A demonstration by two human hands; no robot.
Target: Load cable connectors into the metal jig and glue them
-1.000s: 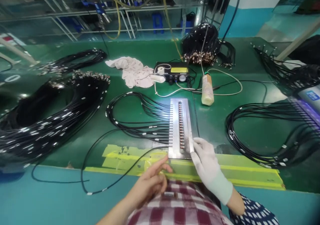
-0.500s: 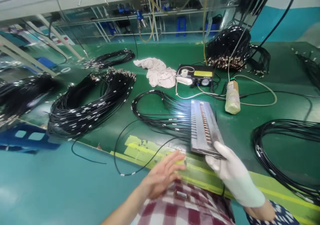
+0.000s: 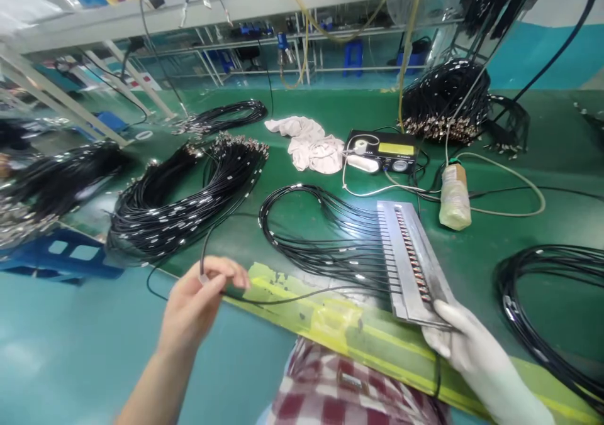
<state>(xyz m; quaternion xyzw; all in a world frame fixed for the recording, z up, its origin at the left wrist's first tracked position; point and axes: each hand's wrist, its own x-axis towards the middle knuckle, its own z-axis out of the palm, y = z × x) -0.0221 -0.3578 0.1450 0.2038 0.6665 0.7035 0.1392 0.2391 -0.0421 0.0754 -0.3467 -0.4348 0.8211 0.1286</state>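
My left hand (image 3: 201,293), bare, pinches a thin black cable (image 3: 302,296) near a white label, over the table's front edge. That cable runs right to the near end of a grey metal fixture (image 3: 396,255). Gripping the fixture's near corner is my right hand (image 3: 465,337) in a white glove, thumb on top and fingers beneath. Several black cables (image 3: 302,249) enter slots along the fixture's left side and loop out over the table. A row of copper-coloured ends shows in the fixture's long groove.
Coiled black cable bundles lie left (image 3: 179,217), back right (image 3: 446,101) and right (image 3: 514,305). Beyond the fixture are a crumpled white cloth (image 3: 311,145), a black control box (image 3: 382,151) and a wrapped bottle (image 3: 455,198). Yellow tape (image 3: 330,324) lines the front edge.
My left hand has moved left and closed on the loose cable, drawing its loop straighter. My right hand still holds the fixture. The view has shifted slightly.
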